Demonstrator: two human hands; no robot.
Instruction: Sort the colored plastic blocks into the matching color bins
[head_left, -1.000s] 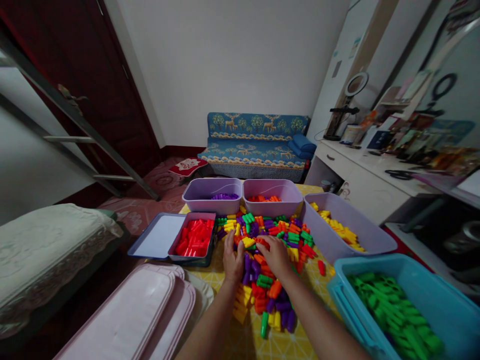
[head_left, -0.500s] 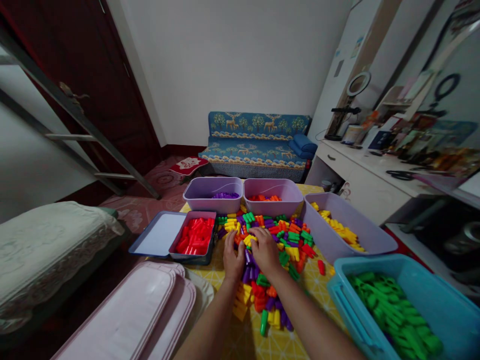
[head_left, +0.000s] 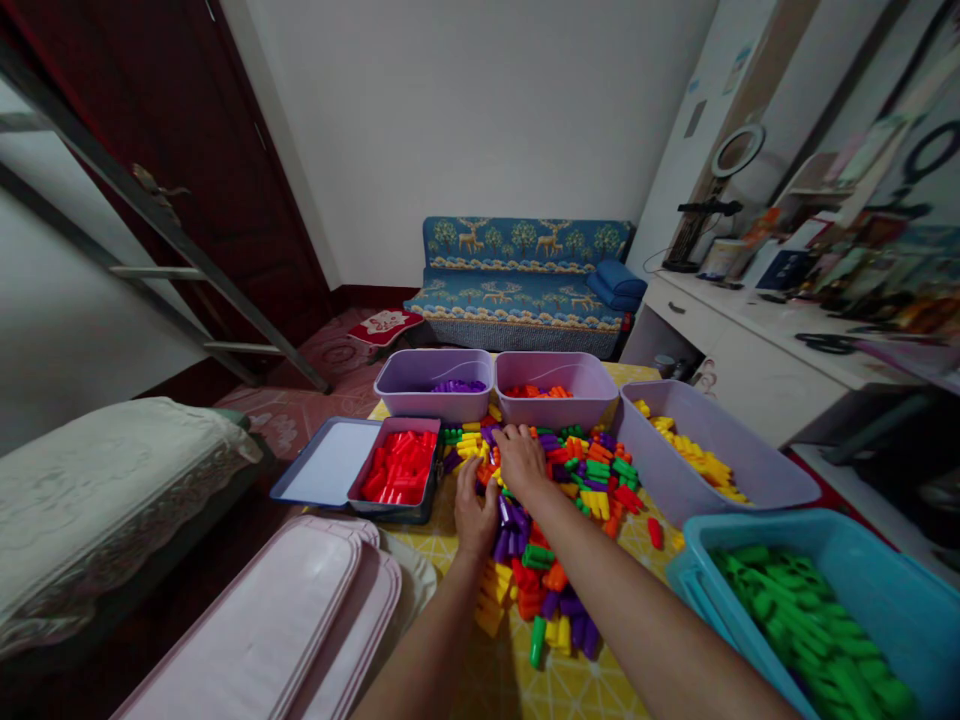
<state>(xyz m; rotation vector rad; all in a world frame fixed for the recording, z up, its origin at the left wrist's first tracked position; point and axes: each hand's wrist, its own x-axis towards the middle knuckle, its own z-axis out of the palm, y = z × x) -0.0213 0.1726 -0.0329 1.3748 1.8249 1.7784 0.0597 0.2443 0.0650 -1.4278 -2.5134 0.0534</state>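
Observation:
A pile of plastic building blocks in yellow, green, purple, red and orange spreads over the table in front of me. At the pile's left edge, my left hand is half curled, its thumb and fingers apart, with nothing clearly visible in it. My right hand reaches farther into the pile, fingers bent down among the blocks; whatever they grip is hidden beneath them. Purple blocks lie between my wrists. Nearer to me are yellow blocks and a green block.
Beyond the pile stand a lilac bin with purple blocks and another with orange blocks. Right are a lilac bin of yellow blocks and a blue bin of green blocks. Left sit an opened case of red blocks and stacked pink lids.
My right hand has moved forward into the pile, away from the yellow blocks between my hands. My left hand has stayed near the left edge. The view has shifted slightly.

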